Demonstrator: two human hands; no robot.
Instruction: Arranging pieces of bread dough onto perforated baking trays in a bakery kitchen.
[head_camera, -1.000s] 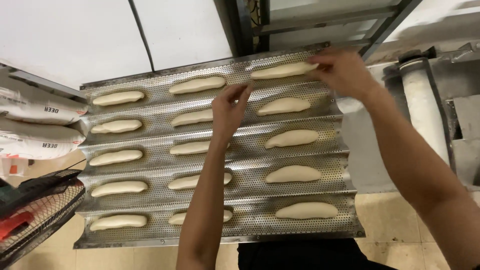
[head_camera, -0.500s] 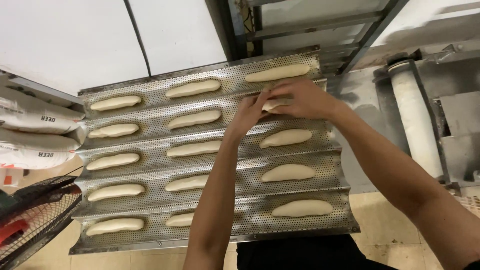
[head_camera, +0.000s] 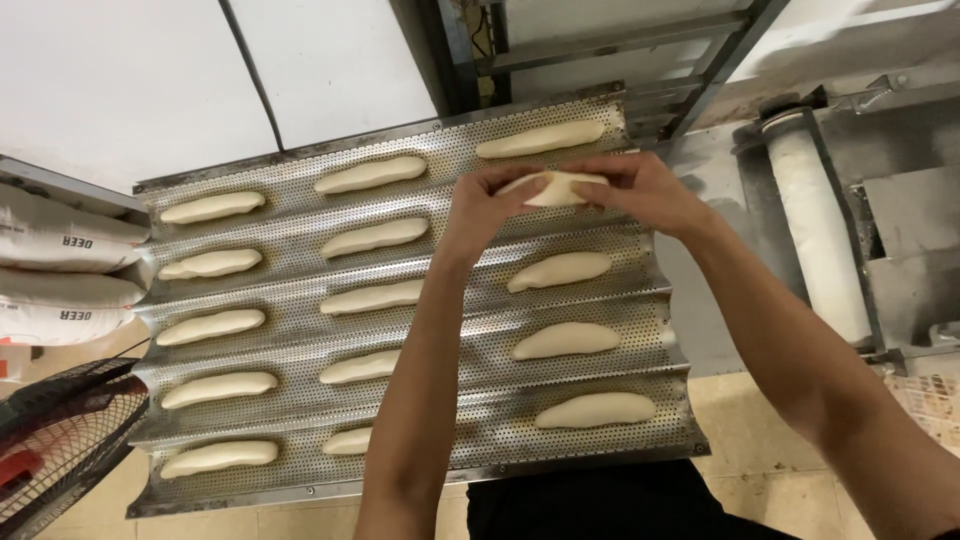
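A perforated, corrugated metal baking tray (head_camera: 300, 245) carries several elongated pieces of pale dough lying in its troughs, in three columns. My left hand (head_camera: 485, 207) and my right hand (head_camera: 645, 190) together hold one dough piece (head_camera: 556, 187) by its ends, lifted just above the second trough in the right column. Another dough piece (head_camera: 540, 139) lies in the top trough behind it, and one more (head_camera: 560, 270) lies in the trough below.
White flour sacks (head_camera: 60, 280) are stacked at the left. A black wire fan guard (head_camera: 55, 440) sits at the lower left. A dough roller machine with a white cylinder (head_camera: 815, 225) stands at the right. A metal rack frame (head_camera: 600, 50) rises behind the tray.
My right hand came down from the top-row dough to the second trough. Both hands met on one dough piece there and lifted it off the tray.
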